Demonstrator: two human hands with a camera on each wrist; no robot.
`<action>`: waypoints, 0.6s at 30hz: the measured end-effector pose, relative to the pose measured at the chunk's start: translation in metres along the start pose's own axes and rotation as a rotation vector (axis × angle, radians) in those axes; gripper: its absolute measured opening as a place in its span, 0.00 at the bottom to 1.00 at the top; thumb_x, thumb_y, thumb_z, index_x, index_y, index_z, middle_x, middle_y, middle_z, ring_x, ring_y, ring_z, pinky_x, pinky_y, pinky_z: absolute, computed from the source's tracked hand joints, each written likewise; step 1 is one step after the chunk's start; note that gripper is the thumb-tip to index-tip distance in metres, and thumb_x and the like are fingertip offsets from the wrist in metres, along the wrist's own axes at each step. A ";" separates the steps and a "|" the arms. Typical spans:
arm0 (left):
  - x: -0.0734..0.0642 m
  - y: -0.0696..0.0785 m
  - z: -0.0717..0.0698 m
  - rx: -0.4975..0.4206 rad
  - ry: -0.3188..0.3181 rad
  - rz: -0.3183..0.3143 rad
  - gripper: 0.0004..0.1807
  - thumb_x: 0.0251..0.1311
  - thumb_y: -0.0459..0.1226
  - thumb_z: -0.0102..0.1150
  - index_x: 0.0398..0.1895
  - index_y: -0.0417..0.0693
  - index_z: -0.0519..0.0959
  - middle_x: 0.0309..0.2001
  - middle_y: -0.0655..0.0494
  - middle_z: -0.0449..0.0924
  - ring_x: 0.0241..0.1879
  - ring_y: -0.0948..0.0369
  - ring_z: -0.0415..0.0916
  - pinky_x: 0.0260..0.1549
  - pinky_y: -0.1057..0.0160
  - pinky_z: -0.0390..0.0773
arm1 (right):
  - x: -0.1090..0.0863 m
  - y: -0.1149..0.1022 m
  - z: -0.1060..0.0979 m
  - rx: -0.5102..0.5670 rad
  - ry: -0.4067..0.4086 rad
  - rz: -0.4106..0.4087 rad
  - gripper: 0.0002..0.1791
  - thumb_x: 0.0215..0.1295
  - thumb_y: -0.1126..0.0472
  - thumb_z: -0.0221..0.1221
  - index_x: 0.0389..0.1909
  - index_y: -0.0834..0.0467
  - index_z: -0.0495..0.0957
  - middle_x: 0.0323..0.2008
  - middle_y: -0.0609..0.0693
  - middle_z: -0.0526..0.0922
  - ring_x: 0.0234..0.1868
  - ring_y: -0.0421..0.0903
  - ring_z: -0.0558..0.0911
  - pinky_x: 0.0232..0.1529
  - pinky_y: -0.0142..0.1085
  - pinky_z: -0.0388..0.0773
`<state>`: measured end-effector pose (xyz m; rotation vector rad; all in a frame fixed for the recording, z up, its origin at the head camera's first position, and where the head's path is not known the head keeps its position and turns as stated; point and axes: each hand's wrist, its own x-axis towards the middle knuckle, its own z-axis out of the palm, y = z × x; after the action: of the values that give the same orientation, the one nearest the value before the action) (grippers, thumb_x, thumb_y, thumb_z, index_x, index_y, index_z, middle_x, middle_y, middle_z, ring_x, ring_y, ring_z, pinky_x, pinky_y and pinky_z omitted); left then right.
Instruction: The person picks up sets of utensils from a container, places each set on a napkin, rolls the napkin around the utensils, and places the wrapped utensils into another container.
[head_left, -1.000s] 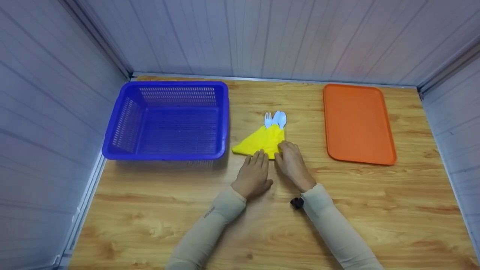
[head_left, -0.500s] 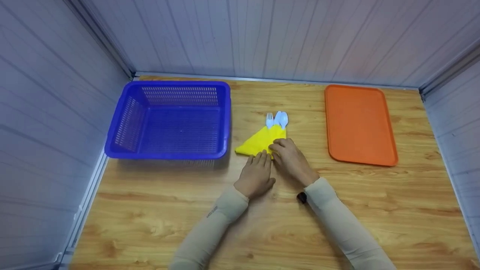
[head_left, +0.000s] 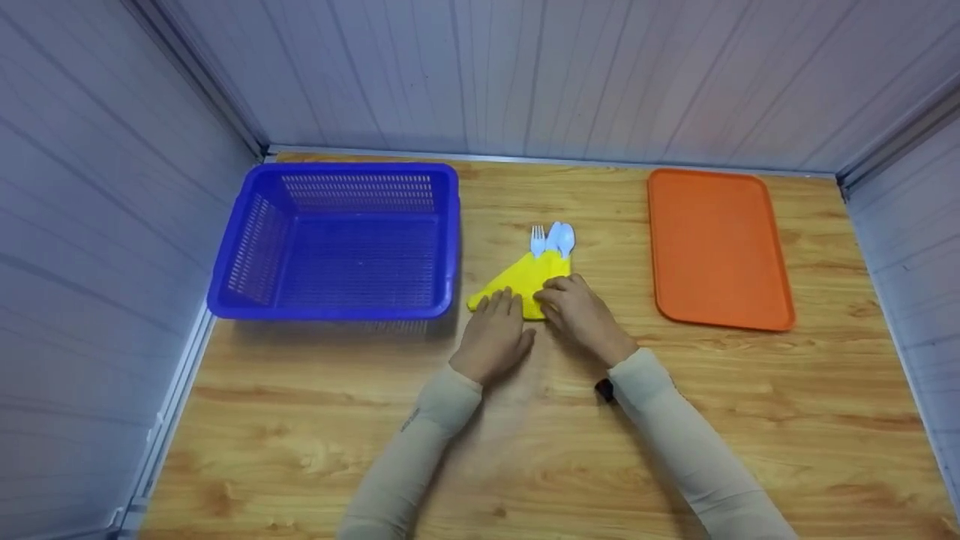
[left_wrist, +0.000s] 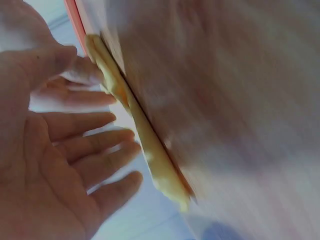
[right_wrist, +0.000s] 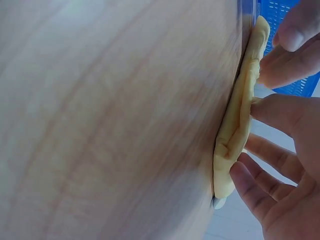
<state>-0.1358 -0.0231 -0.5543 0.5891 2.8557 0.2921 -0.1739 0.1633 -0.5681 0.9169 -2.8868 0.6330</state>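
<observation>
A yellow napkin, folded with a slanting left side, lies on the table in the head view. Out of its top stick the heads of a pale fork and a spoon, with a knife-like piece between them; their handles are covered. My left hand rests straight fingers on the napkin's lower left edge. On its lower right part, the fingertips of my right hand press the cloth. In the right wrist view the thumb and spread, slightly bent fingers touch the napkin.
To the left stands a blue plastic basket with slotted walls. An orange tray lies flat at the right. Pale panels enclose the wooden table at the back and both sides.
My right hand has moved left from the napkin's right edge onto its lower part. The left hand has slid a little left along the bottom edge. Napkin and cutlery stay in place.
</observation>
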 end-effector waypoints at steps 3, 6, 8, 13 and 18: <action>0.002 -0.006 -0.001 0.013 0.042 -0.092 0.34 0.74 0.48 0.49 0.71 0.29 0.63 0.70 0.29 0.60 0.70 0.38 0.58 0.69 0.44 0.57 | -0.001 0.001 0.001 0.004 0.013 -0.014 0.10 0.67 0.65 0.64 0.47 0.60 0.86 0.50 0.58 0.82 0.51 0.58 0.77 0.53 0.47 0.77; 0.003 -0.011 0.000 0.009 0.090 -0.167 0.32 0.73 0.45 0.50 0.68 0.26 0.64 0.66 0.26 0.64 0.65 0.35 0.64 0.64 0.44 0.66 | -0.001 0.001 0.001 0.006 0.015 -0.018 0.10 0.66 0.65 0.64 0.46 0.60 0.86 0.50 0.59 0.82 0.50 0.58 0.76 0.52 0.48 0.77; 0.005 -0.013 0.000 0.028 0.138 -0.169 0.31 0.72 0.43 0.52 0.66 0.24 0.66 0.62 0.27 0.69 0.59 0.36 0.70 0.59 0.46 0.72 | -0.001 0.001 0.001 0.002 0.012 -0.017 0.10 0.66 0.66 0.64 0.47 0.60 0.86 0.50 0.59 0.82 0.50 0.58 0.76 0.52 0.48 0.76; 0.009 -0.016 -0.002 0.015 0.154 -0.168 0.33 0.70 0.43 0.55 0.65 0.22 0.66 0.56 0.30 0.73 0.54 0.40 0.72 0.55 0.49 0.74 | -0.001 0.000 0.001 -0.006 0.010 -0.010 0.10 0.67 0.66 0.63 0.48 0.60 0.85 0.50 0.59 0.82 0.51 0.58 0.77 0.52 0.47 0.76; 0.015 -0.019 -0.007 -0.176 0.060 -0.291 0.36 0.70 0.48 0.54 0.69 0.26 0.63 0.63 0.30 0.65 0.64 0.40 0.63 0.62 0.50 0.69 | -0.001 -0.001 0.000 0.001 -0.002 0.006 0.11 0.68 0.65 0.63 0.49 0.60 0.85 0.51 0.59 0.82 0.51 0.58 0.76 0.53 0.48 0.76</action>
<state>-0.1579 -0.0349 -0.5545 0.1302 2.8798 0.5103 -0.1730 0.1631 -0.5683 0.9096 -2.8923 0.6344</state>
